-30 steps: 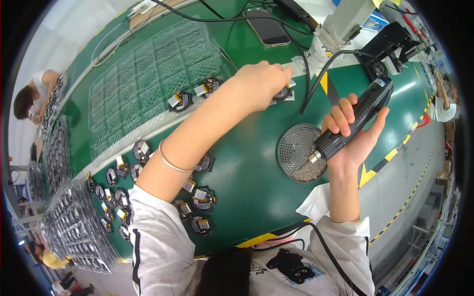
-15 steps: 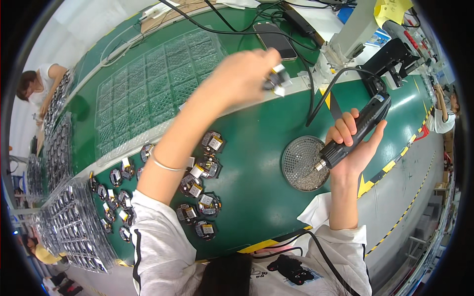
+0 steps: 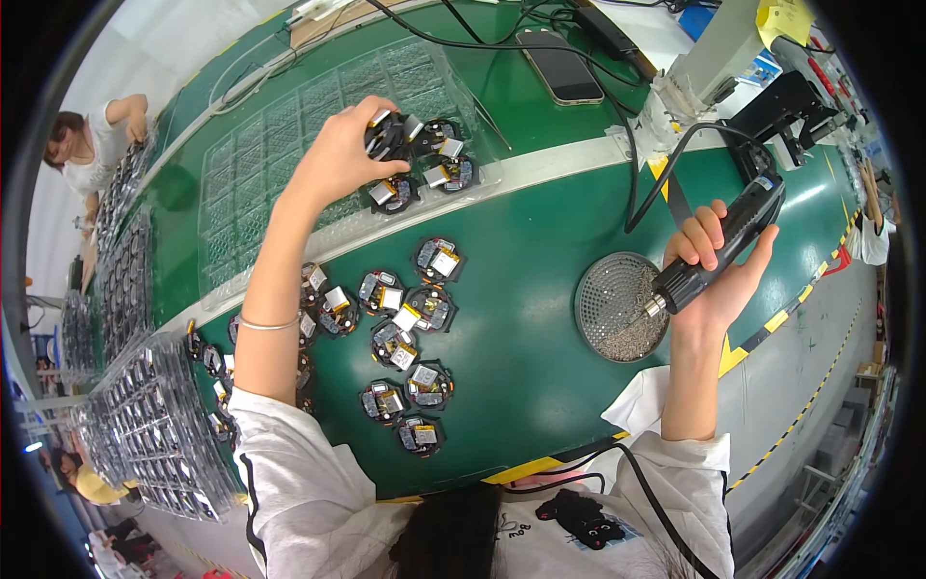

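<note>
Item, left hand [image 3: 347, 145]: fingers and thumb are clamping on a round black electronic module [image 3: 388, 140] and are holding it over the near right part of a clear compartmented tray [image 3: 256, 188]; whether the module is touching the tray cannot be told. Item, three similar modules [image 3: 455, 174]: lying on that tray, close beside the held one. Item, right hand [image 3: 714, 275]: fingers are curling around a black corded screwdriver [image 3: 725, 239], whose metal nose is slanting down toward the left, over a round perforated dish [image 3: 600, 289]. Item, small metallic pieces [image 3: 625, 340]: heaping in the near part of the dish. Item, loose modules with pale rectangular parts [image 3: 424, 384]: lying in a cluster on the green work surface [image 3: 521, 386], between left forearm and dish. Item, phone [image 3: 561, 68]: resting beyond the tray, toward the right. Item, filled trays [image 3: 159, 434]: stacking up at the near left.
</note>
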Tool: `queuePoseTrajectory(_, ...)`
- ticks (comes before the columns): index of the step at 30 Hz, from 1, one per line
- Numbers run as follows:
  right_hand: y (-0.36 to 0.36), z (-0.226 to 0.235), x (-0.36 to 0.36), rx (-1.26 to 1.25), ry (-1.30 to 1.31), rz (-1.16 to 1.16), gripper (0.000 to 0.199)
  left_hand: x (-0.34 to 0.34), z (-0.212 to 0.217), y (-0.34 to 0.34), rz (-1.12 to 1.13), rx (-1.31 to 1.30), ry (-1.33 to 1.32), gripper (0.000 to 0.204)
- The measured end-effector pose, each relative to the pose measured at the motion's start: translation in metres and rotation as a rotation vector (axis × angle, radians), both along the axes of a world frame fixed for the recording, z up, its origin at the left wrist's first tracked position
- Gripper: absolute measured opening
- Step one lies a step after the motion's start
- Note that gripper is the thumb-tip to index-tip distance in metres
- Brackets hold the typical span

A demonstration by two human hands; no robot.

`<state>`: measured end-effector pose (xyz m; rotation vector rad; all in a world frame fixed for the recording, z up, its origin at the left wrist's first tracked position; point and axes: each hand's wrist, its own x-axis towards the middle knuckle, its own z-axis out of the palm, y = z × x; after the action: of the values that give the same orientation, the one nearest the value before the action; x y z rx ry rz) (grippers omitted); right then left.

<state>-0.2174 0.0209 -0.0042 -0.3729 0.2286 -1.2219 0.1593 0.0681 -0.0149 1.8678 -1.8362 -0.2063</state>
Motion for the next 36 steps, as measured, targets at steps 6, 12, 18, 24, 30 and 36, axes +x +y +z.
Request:
queuePoseTrajectory(6, -0.003, -0.004, -0.003, 0.019, -0.004, 0.000, 0.054, 0.032, 0.014, 0.033, 0.007, 0.171, -0.015, 0.067)
queuePoseTrajectory(12, -0.004, -0.005, -0.001, 0.011, 0.002, 0.007, 0.054, 0.062, 0.011, 0.060, -0.060, 0.217, -0.005, 0.071)
queuePoseTrajectory(18, -0.007, -0.007, -0.003, -0.001, 0.015, 0.008, 0.053, 0.072, 0.003, 0.058, 0.025, 0.009, -0.023, 0.071)
queuePoseTrajectory(24, -0.006, -0.009, -0.001, 0.005, 0.016, 0.019, 0.053, 0.105, -0.008, 0.026, 0.071, 0.100, -0.012, 0.072)
queuePoseTrajectory(30, -0.009, -0.009, -0.006, -0.010, -0.008, 0.034, 0.050, 0.108, -0.002, 0.018, 0.064, 0.178, 0.022, 0.046)
queuePoseTrajectory(36, -0.012, -0.011, -0.007, -0.018, -0.043, 0.066, 0.049, 0.083, -0.015, -0.018, -0.028, -0.145, -0.008, 0.015)
